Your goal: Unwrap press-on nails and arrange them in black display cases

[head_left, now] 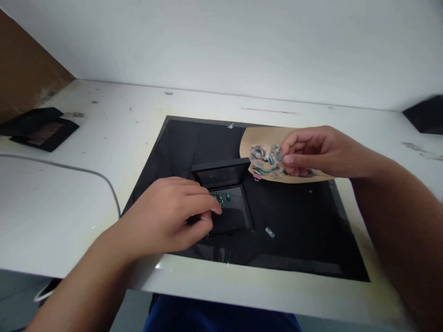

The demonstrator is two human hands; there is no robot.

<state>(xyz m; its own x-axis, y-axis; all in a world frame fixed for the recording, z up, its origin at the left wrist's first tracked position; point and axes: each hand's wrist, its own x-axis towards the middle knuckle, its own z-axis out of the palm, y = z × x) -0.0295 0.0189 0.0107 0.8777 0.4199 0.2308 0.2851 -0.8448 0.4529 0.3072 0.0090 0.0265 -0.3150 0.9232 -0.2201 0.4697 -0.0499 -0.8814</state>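
Observation:
A black flip-lid case (238,214) lies with its lid raised on the dark mat. Several glossy green press-on nails (228,196) sit in a row along the back of its inside. My left hand (173,212) is curled over the case's left side, thumb and index finger bent close together, hiding part of the row. Over a tan paper sheet (265,133), the fingers of my right hand (314,150) are pinched together; what is between them is too small to name. Beneath them lies a pile of shiny nails and clear wrappers (259,152). One pale nail (270,232) rests alone on the mat.
The black mat (304,230) covers the middle of a white table (69,207). Another open black case (48,133) stands at far left, with a grey cable (69,160) in front of it. A black object (425,115) is at far right. A white wall rises behind.

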